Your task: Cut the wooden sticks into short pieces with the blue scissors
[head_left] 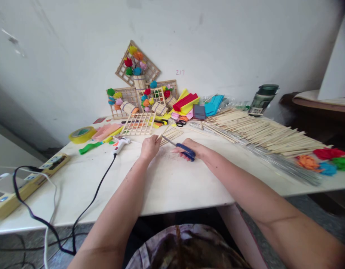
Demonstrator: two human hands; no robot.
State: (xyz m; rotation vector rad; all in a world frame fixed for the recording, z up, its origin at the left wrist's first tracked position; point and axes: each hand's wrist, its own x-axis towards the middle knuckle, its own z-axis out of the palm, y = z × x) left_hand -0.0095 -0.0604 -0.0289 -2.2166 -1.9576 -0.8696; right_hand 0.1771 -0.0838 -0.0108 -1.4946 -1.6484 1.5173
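Observation:
My right hand point(197, 147) is wrapped round a pair of blue-handled scissors point(186, 151). Their blades point up and left, reaching close to the fingertips of my left hand point(150, 147). That left hand is closed in a pinch on a thin wooden stick, of which only a short end shows. Several cut wooden sticks point(172, 135) lie on the table just beyond both hands. Behind my left hand rests a wooden lattice point(138, 124). Whether the blades touch the stick is too small to tell.
A white glue gun point(121, 145) lies left, its black cord running to a power strip point(53, 164). Yellow tape point(82, 135) sits behind it. Long wooden sticks point(262, 134) and wires spread at right, near a dark green bottle point(262, 99). Flower-decorated lattices point(122, 99) lean against the wall.

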